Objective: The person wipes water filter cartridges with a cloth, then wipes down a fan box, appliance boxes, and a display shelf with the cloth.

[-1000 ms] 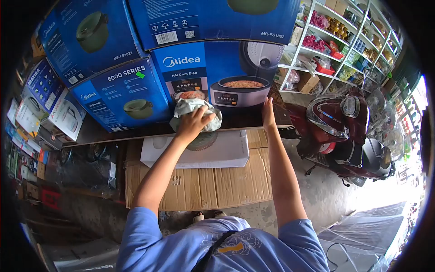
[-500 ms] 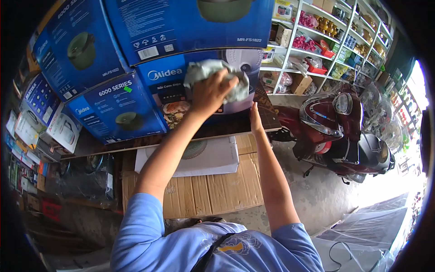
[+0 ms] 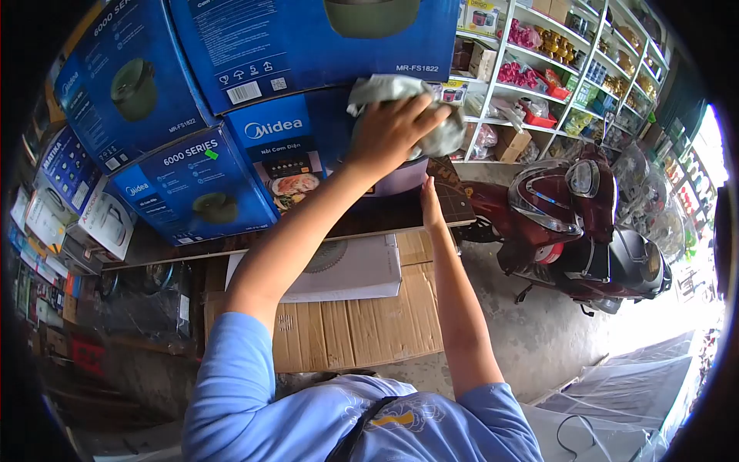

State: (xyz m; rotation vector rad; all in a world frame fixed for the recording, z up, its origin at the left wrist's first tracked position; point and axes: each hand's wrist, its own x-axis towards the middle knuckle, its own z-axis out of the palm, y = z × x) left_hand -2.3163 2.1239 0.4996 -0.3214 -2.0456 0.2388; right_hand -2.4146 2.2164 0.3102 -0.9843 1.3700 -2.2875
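My left hand (image 3: 396, 132) presses a crumpled pale grey-green cloth (image 3: 446, 132) against the upper right front of a blue rice cooker box (image 3: 269, 127) marked Midea. Its fingers are bent over the cloth, which hangs past the box's right edge. Lower down, my right hand (image 3: 432, 204) is held upright at the box's lower right corner. Seen edge-on, its fingers look straight and flat along the box's side, holding nothing. The box stands on a dark shelf board (image 3: 369, 209), under a larger blue box (image 3: 308, 46) marked MR-FS1822.
More blue boxes (image 3: 196, 189) are stacked on the left. Below the board, a white box (image 3: 346, 269) lies on flattened brown cardboard (image 3: 362, 331). A dark red motor scooter (image 3: 570, 215) stands to the right, before white shelves (image 3: 493, 92) of goods.
My left hand has swept the cloth right and slightly up across the box front, uncovering the printed panel. My right hand stays at the corner. The view has shifted slightly.
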